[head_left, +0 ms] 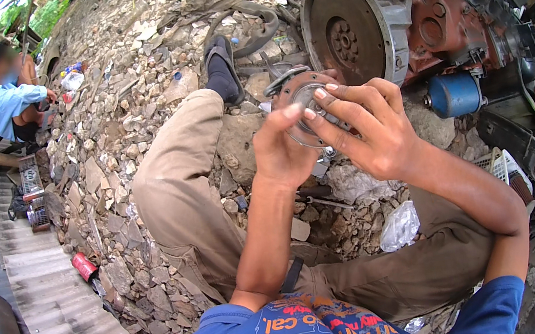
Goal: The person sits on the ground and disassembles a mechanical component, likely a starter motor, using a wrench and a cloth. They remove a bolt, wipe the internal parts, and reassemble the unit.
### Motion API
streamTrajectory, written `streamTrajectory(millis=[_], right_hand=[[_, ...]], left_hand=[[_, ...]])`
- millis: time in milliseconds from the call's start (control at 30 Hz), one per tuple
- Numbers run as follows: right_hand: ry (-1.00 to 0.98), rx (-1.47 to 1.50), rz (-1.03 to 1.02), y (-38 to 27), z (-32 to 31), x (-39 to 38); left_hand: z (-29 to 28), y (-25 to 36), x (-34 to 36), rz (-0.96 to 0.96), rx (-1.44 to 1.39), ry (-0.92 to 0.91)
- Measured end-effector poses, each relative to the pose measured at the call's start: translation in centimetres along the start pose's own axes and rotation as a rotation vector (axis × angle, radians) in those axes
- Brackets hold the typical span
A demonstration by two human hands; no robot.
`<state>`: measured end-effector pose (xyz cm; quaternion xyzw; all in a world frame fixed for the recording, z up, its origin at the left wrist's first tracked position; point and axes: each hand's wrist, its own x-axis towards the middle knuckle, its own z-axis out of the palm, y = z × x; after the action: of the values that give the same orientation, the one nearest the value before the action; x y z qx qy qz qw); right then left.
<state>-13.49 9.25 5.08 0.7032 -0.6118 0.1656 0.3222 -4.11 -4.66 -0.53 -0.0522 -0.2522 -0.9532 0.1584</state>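
Above my bent legs, both my hands hold a round flanged metal part with bolt holes around its rim (303,91). My left hand (280,145) grips its near left side, with the thumb on the rim and the other fingers mostly hidden behind it. My right hand (371,128) curls over the right side, its fingertips pressed on the round middle face. Thinner curved metal pieces show at the part's far edge; I cannot tell whether they are joined to it. Below my hands, a wrench (329,203) lies on the stones.
A large engine with an open bell housing (389,10) and a blue oil filter (454,95) stands at the right. Clear plastic (400,225) lies between my legs. Corrugated sheet (52,286) and a red can (84,266) are at left. A person (15,96) crouches far left.
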Motion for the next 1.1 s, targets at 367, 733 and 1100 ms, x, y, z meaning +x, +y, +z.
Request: streamTrajectory(millis=[367,733,1100], right_hand=[[-0.055,-0.053,-0.033,0.2,0.2,-1.7],[-0.079,-0.058,0.009,0.3,-0.2,-2.2],[-0.146,1.309,1.136,0.5,1.3,-1.9]], left_hand=[[-0.3,-0.1,-0.5,-0.169,0.117,0.169],[-1.5,-1.3,0.0,-0.062,0.133,0.177],[-0.9,-1.5,0.5,0.069,0.278,0.221]])
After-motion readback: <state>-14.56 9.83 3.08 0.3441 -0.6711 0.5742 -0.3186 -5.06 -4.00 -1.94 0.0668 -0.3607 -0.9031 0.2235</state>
